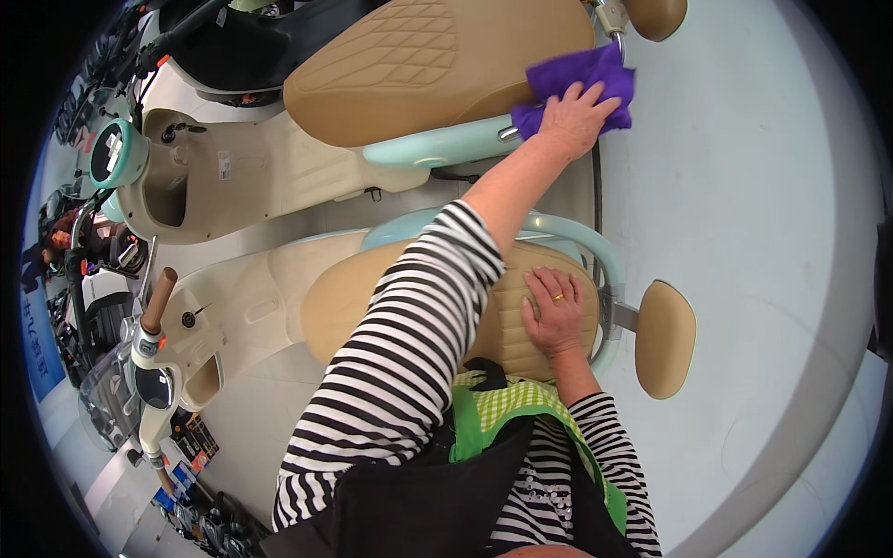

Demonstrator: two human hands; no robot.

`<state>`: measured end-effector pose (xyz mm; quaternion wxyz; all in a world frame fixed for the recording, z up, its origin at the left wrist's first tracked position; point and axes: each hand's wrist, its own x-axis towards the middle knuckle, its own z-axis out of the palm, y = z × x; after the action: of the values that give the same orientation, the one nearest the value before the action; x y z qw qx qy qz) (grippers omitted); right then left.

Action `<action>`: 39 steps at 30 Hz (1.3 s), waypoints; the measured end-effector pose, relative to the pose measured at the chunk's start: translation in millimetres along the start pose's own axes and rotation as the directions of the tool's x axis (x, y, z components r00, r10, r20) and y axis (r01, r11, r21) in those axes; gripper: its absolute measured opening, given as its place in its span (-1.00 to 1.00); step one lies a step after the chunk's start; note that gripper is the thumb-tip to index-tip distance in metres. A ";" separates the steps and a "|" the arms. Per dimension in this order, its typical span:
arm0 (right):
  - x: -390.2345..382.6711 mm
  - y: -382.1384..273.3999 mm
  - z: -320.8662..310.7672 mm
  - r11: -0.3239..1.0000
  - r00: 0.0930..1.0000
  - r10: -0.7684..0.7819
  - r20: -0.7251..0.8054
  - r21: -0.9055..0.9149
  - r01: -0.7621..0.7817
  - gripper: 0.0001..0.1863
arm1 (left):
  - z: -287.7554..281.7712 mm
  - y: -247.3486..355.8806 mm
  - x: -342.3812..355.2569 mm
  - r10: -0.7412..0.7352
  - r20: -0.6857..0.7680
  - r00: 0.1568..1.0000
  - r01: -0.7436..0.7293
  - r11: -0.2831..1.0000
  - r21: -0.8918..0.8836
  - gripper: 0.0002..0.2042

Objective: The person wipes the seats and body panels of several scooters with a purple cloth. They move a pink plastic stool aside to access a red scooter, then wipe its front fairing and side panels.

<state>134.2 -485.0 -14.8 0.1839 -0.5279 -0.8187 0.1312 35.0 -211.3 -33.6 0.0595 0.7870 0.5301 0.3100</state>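
Observation:
My left hand [572, 121] is stretched far across, its fingers bent over a purple cloth [581, 74] and gripping it. The cloth lies against the rear end of the far scooter's brown seat [372, 70], above its pale turquoise side panel [446, 144]. What the cloth covers is hidden. Closer to me, my right hand [558, 316] rests palm down on the tan quilted seat [521, 288] of the near scooter, fingers extended and holding nothing. A ring is on one finger. My left sleeve crosses over this seat and hides part of it.
Behind the near seat are a curved turquoise rail [605, 251] and a tan backrest pad [665, 339]. Another brown backrest [656, 14] is at the top. Handlebars with a brown grip [160, 299] stand left. A black scooter seat [270, 46] lies beyond. Pale floor [744, 205] extends right.

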 end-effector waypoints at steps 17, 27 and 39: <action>-1.3 0.7 0.6 1.000 1.000 0.008 -0.025 0.031 -0.007 -0.57 | -56.4 -117.3 -156.9 -0.189 0.409 0.893 0.206 0.979 0.002 -0.63; -6.4 4.8 8.7 1.000 0.999 -0.027 -0.042 0.004 0.028 -0.56 | -244.2 -8.7 -261.0 -0.280 0.602 0.748 0.606 0.659 -0.447 -0.49; -10.1 12.4 22.5 0.992 0.987 -0.125 -0.096 -0.031 0.123 -0.59 | -202.8 77.1 -362.1 -0.752 -0.016 0.659 0.745 0.650 0.149 -0.55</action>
<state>138.2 -489.6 -41.7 0.2249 -0.4840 -0.8416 0.0831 -104.3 -607.7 7.5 0.1381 0.5075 0.8265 0.2005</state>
